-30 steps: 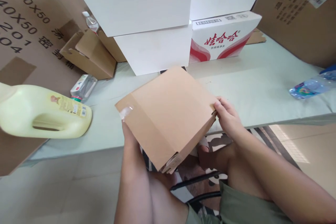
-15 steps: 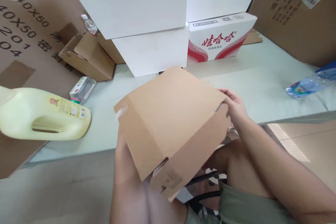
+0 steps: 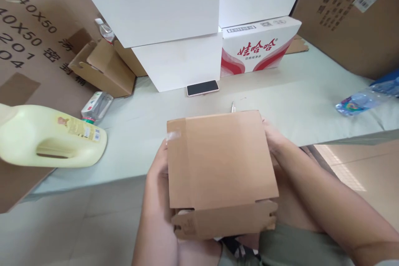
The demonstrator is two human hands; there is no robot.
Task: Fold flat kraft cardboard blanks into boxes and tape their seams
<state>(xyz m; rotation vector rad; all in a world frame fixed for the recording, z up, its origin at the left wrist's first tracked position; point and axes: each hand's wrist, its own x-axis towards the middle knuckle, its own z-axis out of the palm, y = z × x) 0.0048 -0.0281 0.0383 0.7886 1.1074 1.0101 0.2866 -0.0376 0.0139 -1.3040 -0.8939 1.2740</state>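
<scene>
A brown cardboard box (image 3: 226, 160) with a notched flap along its near side is held over my lap at the table's front edge. A strip of clear tape shows at its upper left corner. My left hand (image 3: 160, 160) grips the box's left side, its fingers mostly hidden behind the cardboard. On the far right side my right hand (image 3: 272, 136) holds the box near its upper corner, fingertips out of sight behind it. Just beyond the box lies a thin metallic object (image 3: 233, 107), partly covered. A phone (image 3: 202, 88) rests farther back.
White boxes (image 3: 177, 62) and a red-and-white carton (image 3: 257, 50) stand at the back of the cloth-covered table (image 3: 134, 133). To the left are a pale yellow jug (image 3: 77, 149), a clear bottle (image 3: 98, 106) and an open cardboard box (image 3: 106, 66). A plastic bottle (image 3: 355, 104) lies right.
The box has turned from a slanted position to nearly square with me and moved lower and nearer. The phone and thin metallic object are now uncovered. Both hands still hold the box.
</scene>
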